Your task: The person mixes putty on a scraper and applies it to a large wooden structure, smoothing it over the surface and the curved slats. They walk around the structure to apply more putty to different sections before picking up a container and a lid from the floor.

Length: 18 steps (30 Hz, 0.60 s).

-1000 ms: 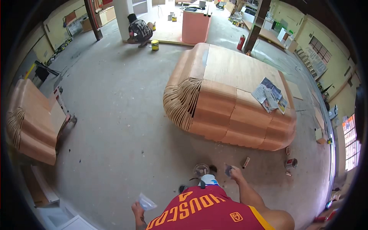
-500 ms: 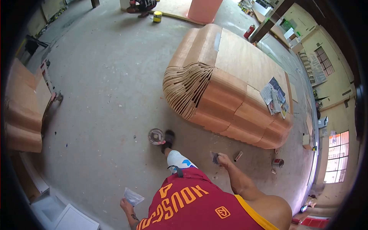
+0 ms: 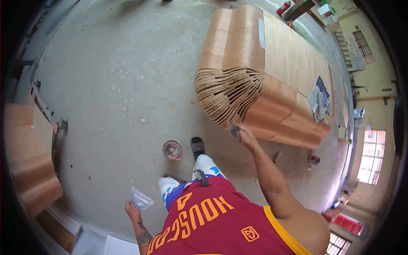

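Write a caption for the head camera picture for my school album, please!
A person stands by a big wooden bench, right hand holding a scraper near it, left hand holding a plastic bag.

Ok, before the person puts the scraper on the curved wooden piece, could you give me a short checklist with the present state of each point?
1. Right hand grips the scraper: ok, held up in front of the curved wooden piece.
2. Blade touching the wood: cannot tell; it overlaps the ribbed end in this view.
3. Left hand is free: not ok, it holds a clear plastic piece low at the side.
4. Filler on the blade: cannot tell, too small.
5. Round tin within reach: ok, on the floor beside the forward foot.
6. Work surface free: ok at the ribbed end; newspapers lie only on the far top.
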### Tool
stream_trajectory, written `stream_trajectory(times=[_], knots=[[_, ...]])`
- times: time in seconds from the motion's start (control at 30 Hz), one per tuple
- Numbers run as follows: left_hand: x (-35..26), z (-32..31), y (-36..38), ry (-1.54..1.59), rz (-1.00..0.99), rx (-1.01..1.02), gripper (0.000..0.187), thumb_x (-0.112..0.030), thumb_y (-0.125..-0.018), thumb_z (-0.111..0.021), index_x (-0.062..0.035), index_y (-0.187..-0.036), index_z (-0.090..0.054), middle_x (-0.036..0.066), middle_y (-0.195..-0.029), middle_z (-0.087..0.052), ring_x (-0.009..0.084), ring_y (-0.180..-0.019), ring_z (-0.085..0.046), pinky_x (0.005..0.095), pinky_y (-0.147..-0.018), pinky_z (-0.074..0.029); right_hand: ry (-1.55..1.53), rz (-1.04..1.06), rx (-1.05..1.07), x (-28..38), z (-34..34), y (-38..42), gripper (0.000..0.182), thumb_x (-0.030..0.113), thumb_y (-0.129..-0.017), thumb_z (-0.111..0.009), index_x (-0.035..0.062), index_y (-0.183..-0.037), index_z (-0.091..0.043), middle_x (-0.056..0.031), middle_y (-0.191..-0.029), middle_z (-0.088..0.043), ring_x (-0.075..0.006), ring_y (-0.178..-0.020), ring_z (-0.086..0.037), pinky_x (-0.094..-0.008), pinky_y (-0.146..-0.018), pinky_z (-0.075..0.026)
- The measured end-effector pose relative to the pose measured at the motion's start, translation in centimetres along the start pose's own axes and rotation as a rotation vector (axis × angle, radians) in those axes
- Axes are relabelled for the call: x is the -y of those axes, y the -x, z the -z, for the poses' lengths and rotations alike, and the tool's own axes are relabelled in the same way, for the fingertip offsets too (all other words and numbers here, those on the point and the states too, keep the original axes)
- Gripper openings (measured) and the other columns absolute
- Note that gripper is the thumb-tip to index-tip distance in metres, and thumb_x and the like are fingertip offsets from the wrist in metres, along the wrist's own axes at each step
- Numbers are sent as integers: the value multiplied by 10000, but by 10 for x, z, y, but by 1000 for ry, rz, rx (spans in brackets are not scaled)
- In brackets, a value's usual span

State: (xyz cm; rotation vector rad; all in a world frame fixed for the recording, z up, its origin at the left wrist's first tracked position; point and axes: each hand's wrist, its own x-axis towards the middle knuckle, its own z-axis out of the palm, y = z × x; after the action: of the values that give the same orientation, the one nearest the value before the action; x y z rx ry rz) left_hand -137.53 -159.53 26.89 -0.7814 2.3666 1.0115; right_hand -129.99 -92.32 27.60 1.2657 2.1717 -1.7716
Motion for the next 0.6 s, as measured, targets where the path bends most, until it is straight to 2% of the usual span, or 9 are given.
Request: stream_trajectory(times=[0.03,0.17,0.27,0.33,0.4,0.47,0.53,0.57,0.6], knots=[[-17,17,-21,-19,-31,15,387,-273,-1059,-426,62,-989,-606,95,-900,-617,189,-835,-565,363,-756,-466,0,77,-5,12,-15,-8,436,124,-849,-471,67,-1240,-655,-43,-941,-632,-149,-762,-561,-291,-674,-490],[-64,52,-130,-18,-95,77,366,-262,-1053,-433,51,-970,-606,77,-876,-610,177,-807,-553,345,-755,-469,-25,34,-127,83,-79,12,426,120,-867,-453,54,-1237,-653,-30,-965,-639,-133,-831,-556,-293,-707,-483],[-66,88,-224,-91,-80,206,360,-253,-1044,-434,53,-1005,-620,85,-878,-628,185,-810,-574,346,-757,-480,-58,-162,-315,79,-127,68,417,119,-877,-442,54,-1230,-654,-38,-951,-642,-126,-818,-563,-293,-683,-480],[-62,121,-284,-106,-54,242,364,-254,-1035,-434,53,-1028,-631,98,-893,-645,195,-826,-600,348,-765,-491,11,-250,-429,34,-165,119,421,82,-885,-451,26,-1246,-660,-47,-1076,-678,-165,-971,-623,-305,-869,-491],[-65,151,-340,-50,-40,217,372,-259,-1023,-436,50,-1043,-641,113,-912,-659,207,-850,-631,350,-782,-506,57,-497,-404,7,-208,180,392,131,-893,-452,52,-1197,-685,-95,-930,-678,-213,-792,-632,-368,-649,-518],[-85,178,-374,-4,9,180,364,-273,-998,-444,28,-1075,-634,119,-963,-664,230,-877,-665,365,-739,-544,80,-707,-311,-25,-238,239,363,155,-851,-486,54,-1142,-678,-116,-874,-655,-230,-782,-636,-416,-539,-522],[-127,198,-385,131,160,162,366,-281,-988,-449,17,-1102,-628,117,-987,-661,239,-883,-673,372,-708,-560,-25,-846,-357,-15,-274,276,374,132,-834,-480,57,-1145,-674,-110,-882,-645,-229,-774,-631,-399,-558,-538],[-132,203,-400,108,127,182,383,-297,-985,-443,7,-1147,-612,113,-1017,-656,246,-881,-676,377,-649,-565,-57,-857,-373,-10,-285,281,379,127,-835,-480,57,-1155,-672,-106,-886,-642,-224,-773,-628,-398,-567,-544],[-139,205,-409,120,118,197,388,-299,-984,-444,15,-1132,-618,122,-1013,-659,252,-879,-676,382,-659,-563,-91,-864,-388,-7,-294,284,384,122,-836,-481,58,-1164,-669,-102,-890,-640,-220,-773,-625,-397,-576,-550]])
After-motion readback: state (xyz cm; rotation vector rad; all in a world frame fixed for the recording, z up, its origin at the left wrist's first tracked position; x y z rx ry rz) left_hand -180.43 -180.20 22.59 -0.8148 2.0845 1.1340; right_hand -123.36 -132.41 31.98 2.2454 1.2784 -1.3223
